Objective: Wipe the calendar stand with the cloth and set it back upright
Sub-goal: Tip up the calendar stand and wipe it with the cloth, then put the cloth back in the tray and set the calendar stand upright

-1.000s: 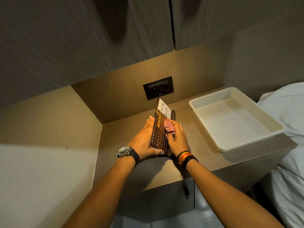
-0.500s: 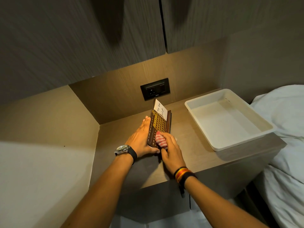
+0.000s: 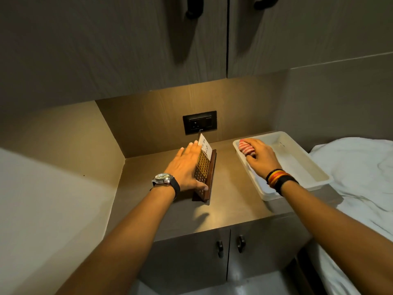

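Note:
The calendar stand (image 3: 205,170) is dark brown wood with a yellow grid face and a white note at its far end. It stands on its base on the cabinet top (image 3: 229,201), tilted. My left hand (image 3: 185,167) lies flat against its left side, thumb hooked on the near face. My right hand (image 3: 258,156) is over the near left corner of the white tray (image 3: 302,158), fingers closed on the bunched red-and-white striped cloth (image 3: 245,147).
A black wall socket (image 3: 200,122) sits on the back panel just behind the stand. Upper cabinet doors hang overhead. Two lower doors with dark handles (image 3: 230,246) are below the top. White bedding (image 3: 361,173) borders the right side.
My right hand has left the stand's face and carried the cloth to the right, over the tray. My left hand stays on the stand.

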Motion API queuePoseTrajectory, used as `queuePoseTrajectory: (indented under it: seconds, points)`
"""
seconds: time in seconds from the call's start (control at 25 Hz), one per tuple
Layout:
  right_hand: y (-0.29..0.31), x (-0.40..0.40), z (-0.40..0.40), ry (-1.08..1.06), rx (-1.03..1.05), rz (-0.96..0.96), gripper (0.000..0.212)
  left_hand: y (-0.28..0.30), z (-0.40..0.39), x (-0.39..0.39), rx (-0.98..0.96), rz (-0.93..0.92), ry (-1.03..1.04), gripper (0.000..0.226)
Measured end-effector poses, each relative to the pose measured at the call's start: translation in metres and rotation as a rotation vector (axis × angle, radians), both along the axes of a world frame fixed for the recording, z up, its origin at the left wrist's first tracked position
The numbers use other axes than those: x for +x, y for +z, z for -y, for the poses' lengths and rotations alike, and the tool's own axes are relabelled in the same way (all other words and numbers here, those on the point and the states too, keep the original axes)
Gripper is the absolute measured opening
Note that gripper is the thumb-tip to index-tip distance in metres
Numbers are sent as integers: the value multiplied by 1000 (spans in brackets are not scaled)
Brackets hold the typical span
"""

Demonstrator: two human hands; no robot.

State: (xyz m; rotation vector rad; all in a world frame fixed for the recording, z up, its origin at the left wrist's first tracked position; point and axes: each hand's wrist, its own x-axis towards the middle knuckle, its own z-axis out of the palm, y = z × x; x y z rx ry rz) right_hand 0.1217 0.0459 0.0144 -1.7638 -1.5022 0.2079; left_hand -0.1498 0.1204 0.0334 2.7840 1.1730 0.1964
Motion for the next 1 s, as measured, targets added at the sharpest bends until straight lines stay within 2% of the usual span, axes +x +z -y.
queuePoseTrajectory:
  seconds: [0.08, 0.2, 0.4, 0.56, 0.68, 0.8, 0.88, 1.0]
  points:
    - [-4, 43, -4, -86, -105, 78, 45, 1, 8, 28, 42, 33, 1, 136]
    - [-22, 86, -1, -102, -291, 224, 52, -20, 28, 84, -11, 69, 6, 121]
    - [-62, 102, 10, 100, -605, 325, 67, -74, 64, 167, -218, 79, 136, 111]
    - [-75, 101, 0, 236, -766, 453, 77, -90, 80, 189, -263, 120, 216, 98]
    - [-68, 101, 0, 207, -725, 438, 74, -84, 85, 184, -244, 148, 258, 97]
    - [-44, 85, -11, 187, -449, 386, 65, -85, 93, 162, -149, 312, 351, 93]
    - [-21, 61, -34, 231, -311, 173, 60, -92, 107, 146, -107, 430, 460, 89]
    - [-4, 14, -84, 327, -310, -95, 56, -102, 135, 124, -66, 598, 705, 84]
